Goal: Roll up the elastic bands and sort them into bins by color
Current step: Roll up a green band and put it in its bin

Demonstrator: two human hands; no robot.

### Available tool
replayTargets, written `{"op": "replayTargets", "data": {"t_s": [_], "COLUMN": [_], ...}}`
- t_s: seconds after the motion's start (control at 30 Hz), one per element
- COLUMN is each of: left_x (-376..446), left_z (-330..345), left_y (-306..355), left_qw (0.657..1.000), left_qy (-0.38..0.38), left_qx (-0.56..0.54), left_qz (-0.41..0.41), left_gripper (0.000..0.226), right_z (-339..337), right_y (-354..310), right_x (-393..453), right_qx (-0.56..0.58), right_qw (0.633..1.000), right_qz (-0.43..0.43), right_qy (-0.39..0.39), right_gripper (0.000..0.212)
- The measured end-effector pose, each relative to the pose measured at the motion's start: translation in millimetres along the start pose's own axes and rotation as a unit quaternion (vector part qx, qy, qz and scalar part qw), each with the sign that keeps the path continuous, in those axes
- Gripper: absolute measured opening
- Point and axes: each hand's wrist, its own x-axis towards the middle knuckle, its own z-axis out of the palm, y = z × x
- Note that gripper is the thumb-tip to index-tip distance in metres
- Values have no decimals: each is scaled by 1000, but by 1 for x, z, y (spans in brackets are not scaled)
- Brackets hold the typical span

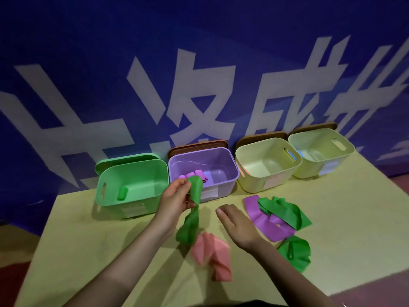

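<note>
Step in hand, I'd say: starting the roll on a green band (192,209). Left hand (177,197), centre frame, pinches its top end; rest hangs down w/ the tail near the pink band (212,253) on the bench (88,251). Right hand (234,222) is loose, fingers spread, holding nothing, just right of it. Next: right hand takes the free end, wind it tight, drop in the green bin (132,180), mid-left, one roll (122,193) inside. Purple band (263,220) & two more green ones lie lower right, unrolled.
</note>
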Motion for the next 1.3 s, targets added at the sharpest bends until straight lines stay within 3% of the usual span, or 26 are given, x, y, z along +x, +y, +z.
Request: {"op": "replayTargets", "data": {"t_s": [0.07, 0.2, 0.3, 0.47, 0.63, 0.7, 0.9, 1.0, 1.13, 1.3], "left_x": [-3, -12, -19, -21, -15, -12, -9, -12, -23, -26], "left_z": [-5, -24, -45, -89, -122, -128, -123, -103, -68, -36], "left_y": [13, 29, 35, 34, 27, 19, 0, 5, 16, 9], "left_qw": [1000, 999, 998, 1000, 997, 996, 992, 995, 990, 977], "left_qy": [-22, -50, -58, -12, 69, 76, 7, -8, -57, -71], "left_qx": [5, 5, 5, 22, 28, 41, 84, 80, 124, 156], "left_qz": [5, 14, 19, 16, -9, -37, -97, -63, 35, 130], "left_gripper": [13, 11, 11, 19, 30, 29, 18, 13, 28, 24], "right_z": [7, 27, 44, 61, 67, 66, 43, 29, 16, -8], "right_y": [-3, -31, -50, -60, -72, -82, -110, -115, -108, -96], "right_x": [-4, -2, 3, 7, 4, 3, -1, -1, 3, 10], "right_qx": [76, 172, 251, 252, 302, 346, 508, 503, 440, 408], "right_qw": [996, 980, 963, 967, 953, 938, 861, 862, 897, 911], "right_qz": [-30, -75, -60, -16, -4, 1, -27, -45, -40, -31], "right_qy": [-35, -74, -75, -16, -7, -3, -25, -35, -8, 50], "right_gripper": [49, 38, 16, 37, 29, 24, 6, 12, 23, 17]}}
